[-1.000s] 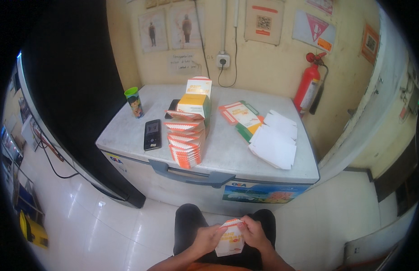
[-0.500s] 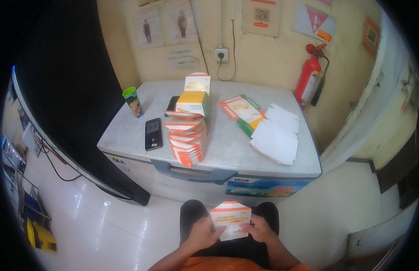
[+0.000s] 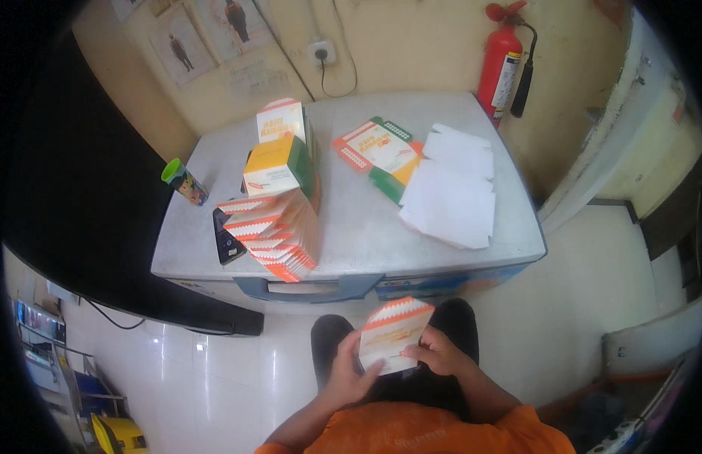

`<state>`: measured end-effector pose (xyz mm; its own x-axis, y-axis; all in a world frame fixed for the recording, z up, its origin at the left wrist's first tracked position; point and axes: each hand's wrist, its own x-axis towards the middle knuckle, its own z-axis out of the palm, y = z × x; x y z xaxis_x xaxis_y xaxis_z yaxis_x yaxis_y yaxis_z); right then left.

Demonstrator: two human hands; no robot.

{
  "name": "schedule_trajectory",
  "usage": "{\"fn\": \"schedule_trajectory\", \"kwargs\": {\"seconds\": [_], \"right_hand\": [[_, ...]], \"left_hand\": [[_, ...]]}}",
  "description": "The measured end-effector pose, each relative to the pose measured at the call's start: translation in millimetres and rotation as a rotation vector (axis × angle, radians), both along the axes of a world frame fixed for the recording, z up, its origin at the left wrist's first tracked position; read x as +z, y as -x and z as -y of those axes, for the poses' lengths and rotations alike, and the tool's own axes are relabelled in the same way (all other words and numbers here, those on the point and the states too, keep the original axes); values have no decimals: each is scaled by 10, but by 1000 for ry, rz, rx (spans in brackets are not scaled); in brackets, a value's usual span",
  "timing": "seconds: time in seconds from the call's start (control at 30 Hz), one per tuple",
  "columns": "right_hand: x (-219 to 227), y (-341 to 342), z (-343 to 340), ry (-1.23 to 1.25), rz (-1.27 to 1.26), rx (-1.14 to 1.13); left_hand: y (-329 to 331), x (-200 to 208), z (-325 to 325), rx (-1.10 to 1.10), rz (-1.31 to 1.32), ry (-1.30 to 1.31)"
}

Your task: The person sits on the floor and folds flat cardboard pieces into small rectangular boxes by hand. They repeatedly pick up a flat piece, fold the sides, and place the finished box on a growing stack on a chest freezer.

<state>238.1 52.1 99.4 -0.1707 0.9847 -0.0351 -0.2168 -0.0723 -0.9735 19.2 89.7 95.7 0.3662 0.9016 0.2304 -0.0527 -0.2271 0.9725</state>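
Over my lap I hold a small white and orange cardboard box point(image 3: 392, 339) with a zigzag-edged orange top flap. My left hand point(image 3: 349, 372) grips its lower left side, thumb across the front. My right hand point(image 3: 440, 352) is closed on the right edge, thumb on the front as well. The box is tilted, its right side higher. On the chest freezer before me leans a row of similar folded boxes point(image 3: 279, 240). Behind them stands a yellow and green box point(image 3: 275, 165). Flat unfolded white cartons point(image 3: 449, 193) lie to the right, beside a printed orange and green carton point(image 3: 379, 146).
The chest freezer point(image 3: 351, 219) has a grey handle point(image 3: 309, 289) on its front edge. A dark phone point(image 3: 228, 240) lies partly behind the leaning boxes. A green-rimmed cup point(image 3: 186, 183) stands at the left. A red fire extinguisher point(image 3: 502, 68) hangs on the wall.
The box in my hands has turned so its right side is higher, and my right hand has risen with it. My view has shifted, showing less wall.
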Motion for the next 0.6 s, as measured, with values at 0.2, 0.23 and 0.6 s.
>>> {"fn": "schedule_trajectory", "kwargs": {"seconds": [0.2,0.23,0.6], "right_hand": [[90,-51,-127,-360,156,11],[127,-53,-136,-371,185,0],[396,168,-125,-541,441,42]], "left_hand": [[81,18,-246,-185,9,-312],[50,71,-204,-118,-13,-340],[169,65,-3,7,49,-217]]}}
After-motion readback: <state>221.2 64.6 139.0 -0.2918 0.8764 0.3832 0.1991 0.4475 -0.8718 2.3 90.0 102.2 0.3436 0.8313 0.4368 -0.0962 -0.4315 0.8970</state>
